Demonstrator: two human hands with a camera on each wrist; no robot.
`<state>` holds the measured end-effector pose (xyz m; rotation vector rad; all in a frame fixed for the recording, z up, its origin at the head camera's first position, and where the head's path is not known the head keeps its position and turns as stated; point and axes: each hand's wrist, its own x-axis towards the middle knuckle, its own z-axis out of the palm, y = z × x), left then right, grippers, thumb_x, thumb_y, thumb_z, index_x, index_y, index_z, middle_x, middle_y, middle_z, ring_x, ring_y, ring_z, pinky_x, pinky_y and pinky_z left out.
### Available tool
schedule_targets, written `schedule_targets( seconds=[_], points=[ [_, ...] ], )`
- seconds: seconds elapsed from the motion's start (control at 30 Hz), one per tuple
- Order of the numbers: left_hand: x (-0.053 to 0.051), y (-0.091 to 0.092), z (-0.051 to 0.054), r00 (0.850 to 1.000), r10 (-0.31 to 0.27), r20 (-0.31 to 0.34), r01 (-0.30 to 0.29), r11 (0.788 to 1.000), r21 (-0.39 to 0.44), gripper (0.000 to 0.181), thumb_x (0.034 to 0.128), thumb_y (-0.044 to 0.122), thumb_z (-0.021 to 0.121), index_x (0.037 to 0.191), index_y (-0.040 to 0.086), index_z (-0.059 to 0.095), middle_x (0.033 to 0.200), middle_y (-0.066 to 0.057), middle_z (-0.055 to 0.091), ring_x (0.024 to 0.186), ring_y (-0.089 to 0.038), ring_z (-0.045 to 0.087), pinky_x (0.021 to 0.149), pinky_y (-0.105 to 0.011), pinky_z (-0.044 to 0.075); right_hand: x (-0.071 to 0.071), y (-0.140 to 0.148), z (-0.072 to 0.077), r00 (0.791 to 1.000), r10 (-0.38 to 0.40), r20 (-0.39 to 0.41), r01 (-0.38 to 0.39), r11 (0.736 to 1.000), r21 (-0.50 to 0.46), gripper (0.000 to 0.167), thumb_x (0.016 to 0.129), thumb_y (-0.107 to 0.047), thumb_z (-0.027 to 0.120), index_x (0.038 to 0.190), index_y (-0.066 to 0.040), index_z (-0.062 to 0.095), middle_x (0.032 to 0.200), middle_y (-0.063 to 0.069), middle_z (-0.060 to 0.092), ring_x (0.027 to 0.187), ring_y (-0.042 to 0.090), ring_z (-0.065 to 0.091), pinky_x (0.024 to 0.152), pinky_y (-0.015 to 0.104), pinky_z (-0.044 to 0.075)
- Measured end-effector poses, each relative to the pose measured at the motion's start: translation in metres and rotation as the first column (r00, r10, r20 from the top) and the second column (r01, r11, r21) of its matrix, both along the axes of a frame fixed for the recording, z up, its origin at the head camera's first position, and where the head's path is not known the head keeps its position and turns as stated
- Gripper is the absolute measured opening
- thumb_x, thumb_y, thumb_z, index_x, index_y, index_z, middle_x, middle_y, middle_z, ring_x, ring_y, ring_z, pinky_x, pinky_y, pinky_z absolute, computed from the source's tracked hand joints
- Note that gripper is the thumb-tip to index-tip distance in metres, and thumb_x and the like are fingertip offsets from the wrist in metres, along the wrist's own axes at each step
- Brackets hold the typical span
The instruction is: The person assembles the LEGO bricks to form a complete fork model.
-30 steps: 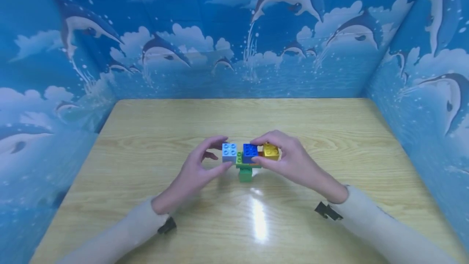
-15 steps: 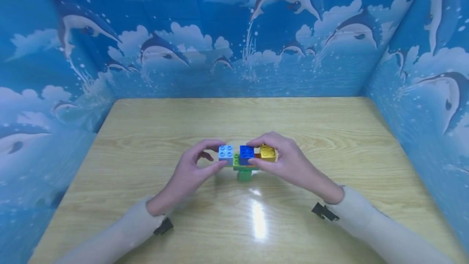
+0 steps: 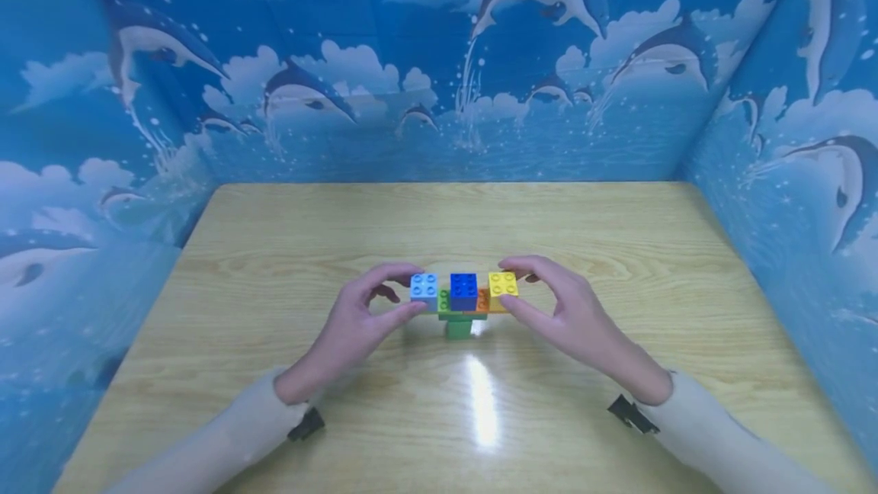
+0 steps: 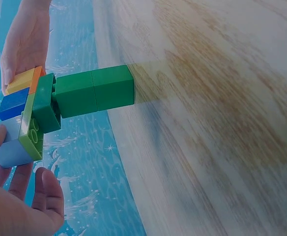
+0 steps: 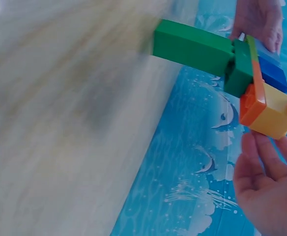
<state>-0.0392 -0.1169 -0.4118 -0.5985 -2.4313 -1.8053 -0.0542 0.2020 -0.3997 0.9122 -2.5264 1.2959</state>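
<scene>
A toy brick structure stands upright on the table. Its green column (image 4: 94, 91) carries a darker green crosspiece (image 4: 46, 103), topped by thin lime (image 3: 444, 300) and orange (image 3: 483, 300) pieces. Three studded bricks sit in a spaced row above: light blue (image 3: 423, 288), dark blue (image 3: 463, 290) and yellow (image 3: 504, 288). My left hand (image 3: 358, 330) pinches the light blue brick between thumb and fingers. On the other end, my right hand (image 3: 583, 326) pinches the yellow brick, thumb at its near side. Nothing touches the dark blue brick in the middle.
The wood-grain table (image 3: 309, 235) extends around the structure, with a light reflection on its surface near the front. A dolphin-printed blue backdrop (image 3: 384, 128) encloses the back and both sides.
My right hand has let go of the dark blue brick and shifted right, taking hold of the yellow brick. My left hand stays on the light blue brick.
</scene>
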Motion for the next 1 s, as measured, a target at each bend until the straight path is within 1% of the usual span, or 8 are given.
schedule_targets(
  seconds=[0.1,0.17,0.4,0.57,0.67,0.73,0.9,1.0],
  points=[
    [0.0,0.0,0.0,1.0,-0.005,-0.01,0.005,1.0,-0.008,0.046,0.0927,0.007,0.087,0.136,0.011,0.072,0.125,0.003,0.074,0.116,-0.021,0.066,0.092,-0.048,0.06,0.003,0.005,-0.006,0.998,-0.005,-0.06,0.004,1.0,-0.02,0.047,0.092,-0.006,0.087,0.136,-0.009,0.071,0.134,0.0,0.073,0.115,0.019,0.068,0.097,0.028,0.055],
    [0.0,0.0,0.0,1.0,-0.007,-0.023,0.006,1.0,-0.02,0.046,0.0925,0.008,0.088,0.136,0.012,0.072,0.126,0.003,0.074,0.117,-0.021,0.066,0.092,-0.046,0.06,0.004,0.006,-0.008,0.998,0.0,-0.07,-0.002,0.999,-0.034,0.047,0.091,-0.003,0.088,0.135,-0.01,0.072,0.132,-0.001,0.074,0.115,0.018,0.069,0.099,0.026,0.055],
    [0.002,-0.002,0.001,0.998,-0.004,-0.057,0.001,0.999,-0.051,0.046,0.0892,0.006,0.09,0.132,0.015,0.075,0.125,0.006,0.074,0.117,-0.019,0.066,0.093,-0.045,0.058,0.007,0.008,-0.008,0.998,0.019,-0.065,-0.023,0.999,-0.05,0.049,0.086,0.003,0.09,0.13,-0.009,0.074,0.133,0.001,0.074,0.122,0.021,0.07,0.105,0.036,0.057],
    [0.002,-0.003,0.001,0.999,0.006,-0.044,-0.009,0.998,-0.07,0.046,0.0893,0.007,0.091,0.132,0.017,0.076,0.124,0.007,0.074,0.116,-0.019,0.067,0.093,-0.046,0.058,0.007,0.008,-0.009,0.992,0.038,-0.124,-0.045,0.998,-0.05,0.05,0.083,0.004,0.091,0.129,-0.009,0.074,0.131,0.003,0.075,0.12,0.022,0.07,0.106,0.029,0.054],
    [0.0,-0.004,-0.001,0.999,0.01,-0.042,-0.013,0.997,-0.082,0.046,0.0894,0.007,0.091,0.132,0.016,0.076,0.122,0.007,0.074,0.115,-0.023,0.068,0.093,-0.046,0.059,0.007,0.008,-0.009,0.98,0.055,-0.191,-0.065,0.997,-0.05,0.05,0.081,0.003,0.091,0.127,-0.007,0.075,0.127,0.005,0.076,0.116,0.025,0.072,0.107,0.026,0.053],
    [-0.001,-0.005,-0.001,0.999,0.004,-0.04,-0.007,0.996,-0.085,0.047,0.0896,0.007,0.09,0.133,0.015,0.076,0.121,0.007,0.075,0.115,-0.026,0.068,0.093,-0.048,0.059,0.008,0.008,-0.009,0.976,0.057,-0.209,-0.069,0.996,-0.05,0.049,0.08,0.001,0.091,0.126,-0.006,0.075,0.126,0.006,0.077,0.113,0.025,0.072,0.107,0.025,0.052],
    [-0.006,-0.007,-0.001,0.999,-0.025,-0.034,0.022,0.996,-0.086,0.047,0.0902,0.007,0.09,0.134,0.015,0.075,0.12,0.007,0.075,0.112,-0.024,0.068,0.092,-0.053,0.059,0.011,0.008,-0.008,0.985,0.045,-0.167,-0.052,0.998,-0.04,0.046,0.083,-0.005,0.091,0.126,-0.007,0.075,0.126,0.004,0.077,0.114,0.022,0.072,0.106,0.027,0.054],
    [-0.009,-0.009,-0.001,0.998,-0.047,-0.034,0.044,0.996,-0.079,0.047,0.0916,0.008,0.089,0.136,0.013,0.074,0.121,0.006,0.075,0.111,-0.022,0.068,0.091,-0.048,0.06,0.012,0.007,-0.007,0.988,0.033,-0.153,-0.036,0.999,-0.022,0.045,0.085,-0.007,0.091,0.127,-0.007,0.074,0.127,0.003,0.076,0.115,0.021,0.071,0.105,0.027,0.054]
  ],
)
